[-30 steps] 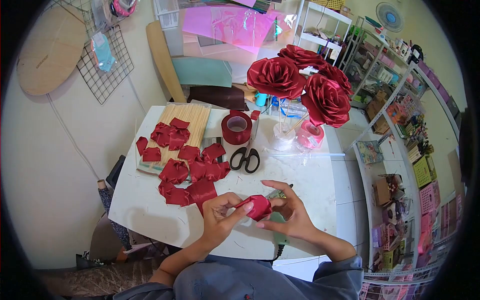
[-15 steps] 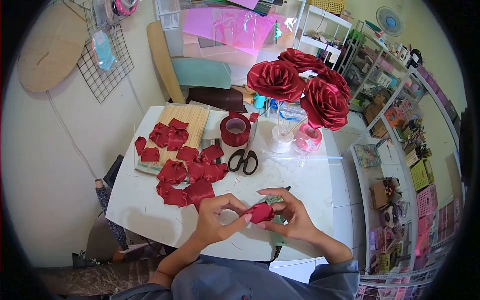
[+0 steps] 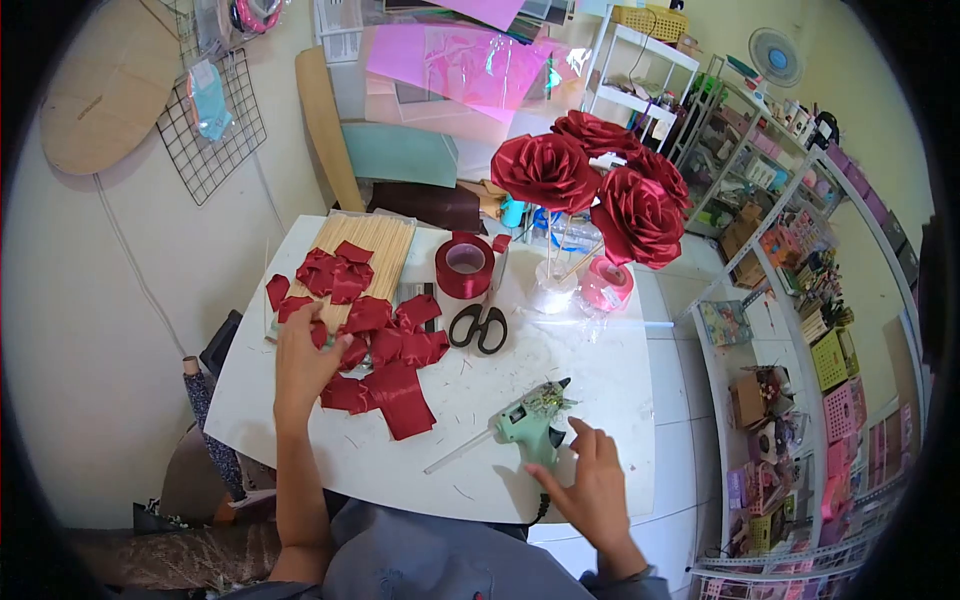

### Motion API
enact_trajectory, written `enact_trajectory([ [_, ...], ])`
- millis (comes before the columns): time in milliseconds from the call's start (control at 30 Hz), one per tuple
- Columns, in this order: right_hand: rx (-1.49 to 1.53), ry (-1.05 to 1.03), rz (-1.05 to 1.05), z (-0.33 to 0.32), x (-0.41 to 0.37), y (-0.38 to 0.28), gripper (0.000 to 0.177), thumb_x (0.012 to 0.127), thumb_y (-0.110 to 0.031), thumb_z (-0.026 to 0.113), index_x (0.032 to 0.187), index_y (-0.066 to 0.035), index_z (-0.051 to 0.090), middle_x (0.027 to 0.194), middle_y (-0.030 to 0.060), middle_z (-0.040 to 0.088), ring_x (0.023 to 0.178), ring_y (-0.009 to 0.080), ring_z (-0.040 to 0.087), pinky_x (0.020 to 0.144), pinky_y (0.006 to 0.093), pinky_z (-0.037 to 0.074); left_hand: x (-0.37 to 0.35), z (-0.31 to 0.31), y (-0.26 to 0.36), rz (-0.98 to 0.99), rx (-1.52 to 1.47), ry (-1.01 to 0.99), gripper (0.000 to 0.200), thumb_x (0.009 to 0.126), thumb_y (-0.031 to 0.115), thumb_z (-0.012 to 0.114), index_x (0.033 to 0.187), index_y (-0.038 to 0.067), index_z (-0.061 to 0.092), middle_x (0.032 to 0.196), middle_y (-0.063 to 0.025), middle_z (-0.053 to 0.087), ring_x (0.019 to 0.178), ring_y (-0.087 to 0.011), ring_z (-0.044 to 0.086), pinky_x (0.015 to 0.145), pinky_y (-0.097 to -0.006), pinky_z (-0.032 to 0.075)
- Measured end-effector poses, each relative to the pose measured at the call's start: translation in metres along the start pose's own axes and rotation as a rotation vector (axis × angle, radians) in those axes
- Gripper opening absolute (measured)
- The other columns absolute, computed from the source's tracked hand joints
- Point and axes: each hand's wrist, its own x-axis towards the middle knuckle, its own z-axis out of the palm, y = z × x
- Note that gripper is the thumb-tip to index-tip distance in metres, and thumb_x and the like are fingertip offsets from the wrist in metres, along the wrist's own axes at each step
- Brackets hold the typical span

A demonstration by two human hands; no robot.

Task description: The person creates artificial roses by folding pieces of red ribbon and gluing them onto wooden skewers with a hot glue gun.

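Note:
Over the left side of a spread of red satin petals (image 3: 398, 392) is my left hand (image 3: 305, 358), fingers apart and touching or just above a petal; its fingertips partly cover the fabric. My right hand (image 3: 588, 478) hovers with spread fingers beside the green glue gun (image 3: 530, 424), holding nothing. The glue gun lies on the white table with a clear glue stick pointing left. Black-handled scissors (image 3: 479, 328) rest below a roll of dark red ribbon (image 3: 465, 266). Several red ribbon roses (image 3: 640, 216) stand on sticks in a white holder (image 3: 552, 288).
Thin wooden sticks (image 3: 388, 248) lie under some petals at the table's back left. A pink roll (image 3: 607, 284) sits beside the white holder. The white table (image 3: 400, 480) has scattered threads on it. Shelves with baskets (image 3: 838, 412) line the right.
The red petal piece held between both hands is no longer in them. My left hand moved left to the loose petals; my right hand moved right and down, uncovering the glue gun.

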Motion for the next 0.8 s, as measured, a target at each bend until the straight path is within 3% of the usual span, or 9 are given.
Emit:
enact_trajectory([
  [67,-0.003,-0.056,0.091,0.012,-0.002,-0.002,0.061,0.067,-0.034,0.068,0.106,0.006,0.043,0.081,0.0166,0.049,0.074,0.0292,0.050,0.059,0.0357,0.044,-0.003,-0.017,0.025,0.275,0.341,0.161,0.039,0.064,0.010,0.070,0.098,0.002,0.052,0.080,-0.0087,0.056,0.071,-0.0196,0.054,0.063,-0.0286,0.044],
  [133,0.003,-0.010,0.090,0.028,0.000,-0.001,0.059,0.065,-0.030,0.069,0.106,0.005,0.043,0.081,0.0166,0.051,0.072,0.0283,0.052,0.060,0.0349,0.044,-0.011,-0.026,0.052,0.329,0.335,0.209,0.035,0.063,0.013,0.071,0.091,0.003,0.053,0.077,-0.0086,0.055,0.065,-0.0213,0.053,0.061,-0.0291,0.044],
  [200,0.005,0.035,0.094,0.034,-0.002,0.000,0.058,0.063,-0.027,0.071,0.105,0.003,0.044,0.081,0.0166,0.053,0.069,0.0274,0.053,0.060,0.0341,0.044,-0.029,-0.029,0.076,-0.225,-0.032,-0.301,0.038,0.062,0.024,0.073,0.087,0.004,0.052,0.078,-0.0083,0.054,0.072,-0.0263,0.052,0.066,-0.0365,0.043],
  [267,0.225,0.018,0.200,0.033,-0.001,0.004,0.048,0.067,-0.022,0.066,0.103,0.003,0.045,0.085,0.0192,0.054,0.073,0.0317,0.056,0.061,0.0362,0.047,-0.053,-0.009,0.068,-0.124,0.109,-0.270,0.037,0.059,0.024,0.074,0.080,0.004,0.051,0.075,-0.0074,0.054,0.065,-0.0228,0.052,0.060,-0.0330,0.043],
  [300,0.286,0.017,0.231,0.030,-0.001,0.003,0.045,0.068,-0.016,0.065,0.104,0.003,0.045,0.085,0.0194,0.055,0.070,0.0283,0.058,0.062,0.0339,0.048,-0.061,-0.001,0.063,-0.022,0.247,-0.235,0.036,0.057,0.023,0.076,0.074,0.003,0.051,0.071,-0.0065,0.054,0.059,-0.0192,0.051,0.054,-0.0296,0.043],
  [400,0.635,0.039,0.347,0.029,-0.005,0.010,0.044,0.068,-0.011,0.065,0.105,0.004,0.045,0.085,0.0173,0.056,0.071,0.0216,0.059,0.062,0.0303,0.048,-0.066,0.009,0.057,-0.047,0.281,-0.252,0.042,0.057,0.035,0.074,0.076,0.005,0.051,0.075,-0.0064,0.054,0.072,-0.0240,0.053,0.062,-0.0361,0.042],
  [433,0.785,0.052,0.373,0.027,-0.007,0.011,0.045,0.068,-0.004,0.063,0.108,0.004,0.044,0.088,0.0142,0.056,0.074,0.0160,0.057,0.063,0.0274,0.047,-0.065,0.009,0.055,-0.042,0.230,-0.239,0.040,0.056,0.032,0.074,0.076,0.005,0.052,0.074,-0.0057,0.054,0.071,-0.0233,0.052,0.061,-0.0355,0.041],
  [567,1.263,0.243,0.294,0.041,-0.015,0.020,0.041,0.067,0.002,0.059,0.105,0.002,0.044,0.088,0.0090,0.053,0.069,0.0140,0.053,0.062,0.0256,0.046,-0.062,0.005,0.052,-0.057,0.199,-0.276,0.037,0.056,0.027,0.075,0.078,0.006,0.053,0.073,-0.0044,0.055,0.071,-0.0225,0.051,0.062,-0.0347,0.041],
  [800,1.553,0.220,0.446,0.041,-0.015,0.002,0.030,0.074,-0.008,0.057,0.100,0.001,0.044,0.073,0.0074,0.048,0.057,0.0117,0.046,0.046,0.0233,0.038,-0.064,0.007,0.046,-0.030,0.101,-0.258,0.035,0.056,0.019,0.075,0.081,0.007,0.055,0.071,-0.0026,0.057,0.070,-0.0206,0.051,0.063,-0.0329,0.040],
])
